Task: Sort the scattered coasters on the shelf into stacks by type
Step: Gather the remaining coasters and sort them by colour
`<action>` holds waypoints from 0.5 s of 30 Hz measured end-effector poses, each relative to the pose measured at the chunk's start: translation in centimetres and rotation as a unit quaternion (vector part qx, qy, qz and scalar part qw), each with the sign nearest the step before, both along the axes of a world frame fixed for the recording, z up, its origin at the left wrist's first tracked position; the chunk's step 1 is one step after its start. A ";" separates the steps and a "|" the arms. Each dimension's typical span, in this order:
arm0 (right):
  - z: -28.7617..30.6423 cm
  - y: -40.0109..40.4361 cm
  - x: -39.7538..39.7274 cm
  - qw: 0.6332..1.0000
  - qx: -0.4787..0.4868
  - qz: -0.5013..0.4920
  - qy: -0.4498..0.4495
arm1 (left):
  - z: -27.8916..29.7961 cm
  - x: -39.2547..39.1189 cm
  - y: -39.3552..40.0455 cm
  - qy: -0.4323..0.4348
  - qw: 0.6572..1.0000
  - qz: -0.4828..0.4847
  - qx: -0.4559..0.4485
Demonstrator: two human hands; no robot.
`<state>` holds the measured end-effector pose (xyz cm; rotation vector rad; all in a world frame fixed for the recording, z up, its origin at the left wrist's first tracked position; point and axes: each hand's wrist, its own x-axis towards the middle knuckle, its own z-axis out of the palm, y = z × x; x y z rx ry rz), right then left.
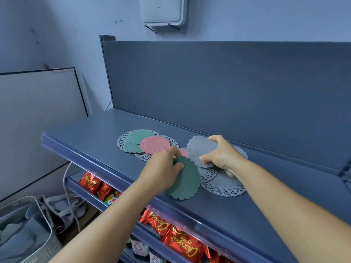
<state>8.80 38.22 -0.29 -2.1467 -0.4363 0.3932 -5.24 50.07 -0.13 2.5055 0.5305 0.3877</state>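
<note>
Round scalloped coasters lie scattered on the top shelf (91,137). My left hand (163,168) grips a dark green coaster (187,179), tilted up off the shelf near its front edge. My right hand (222,154) holds a grey coaster (201,149) by its rim, lifted above the others. To the left, a pink coaster (154,145) lies on light green coasters (134,139), which rest on a white lace doily (121,143). Another pink coaster (183,151) peeks out between my hands. A lace doily (224,185) lies under my right wrist.
The shelf's back panel (228,82) rises behind the coasters. Red snack packets (182,242) fill the lower shelves. A grey bag (24,224) stands on the floor at the lower left, and a white board (38,103) leans on the wall.
</note>
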 end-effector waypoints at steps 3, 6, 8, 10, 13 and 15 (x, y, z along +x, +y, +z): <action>0.4 -2.6 -0.9 0.999 0.033 -0.028 -0.027 | 0.4 0.6 -0.9 -0.034 0.999 -0.009 -0.018; 1.1 -6.0 -2.4 0.995 0.032 -0.067 -0.059 | 0.7 1.6 -2.6 -0.064 0.997 -0.031 -0.028; 1.3 -8.7 -3.4 0.993 0.029 -0.096 -0.068 | 0.7 2.3 -4.2 -0.069 0.995 -0.055 -0.038; 1.3 -11.5 -4.3 0.987 0.036 -0.134 -0.079 | 0.7 3.1 -6.1 -0.071 0.992 -0.084 -0.057; 1.0 -16.0 -5.4 0.972 0.065 -0.207 -0.089 | 0.6 4.1 -9.6 -0.067 0.987 -0.129 -0.066; 0.9 -19.1 -6.1 0.962 0.071 -0.247 -0.087 | 0.5 4.7 -12.1 -0.064 0.981 -0.165 -0.073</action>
